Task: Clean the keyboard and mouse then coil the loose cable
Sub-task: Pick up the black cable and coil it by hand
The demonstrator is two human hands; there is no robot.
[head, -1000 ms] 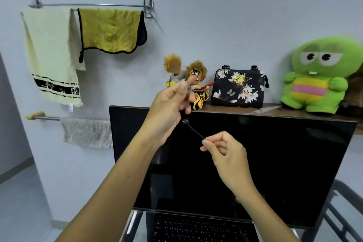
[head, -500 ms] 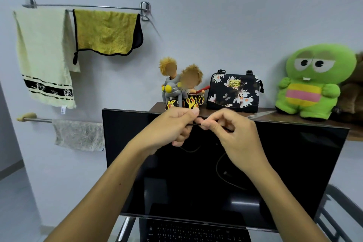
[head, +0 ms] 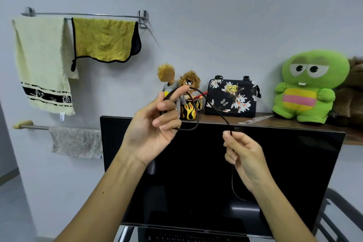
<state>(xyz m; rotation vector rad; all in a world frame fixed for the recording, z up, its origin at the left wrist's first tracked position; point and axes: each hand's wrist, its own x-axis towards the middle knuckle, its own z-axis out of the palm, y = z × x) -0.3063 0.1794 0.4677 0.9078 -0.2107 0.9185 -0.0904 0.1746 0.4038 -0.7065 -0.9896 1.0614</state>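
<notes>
Cable (head: 213,108): frame centre, arcing from the upper left down to the lower right.
Left hand (head: 155,129): closed around 1 loop.
Right hand (head: 242,153): pinched on the trailing length, nearer the slack.

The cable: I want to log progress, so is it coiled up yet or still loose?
Partly coiled: the cable forms one loop at the left hand; the rest runs through the right hand and hangs loose.

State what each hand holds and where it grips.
Both hold the black cable. The left hand grips a loop of it in its fingers; the right hand pinches the run farther along, the rest hanging below.
</notes>
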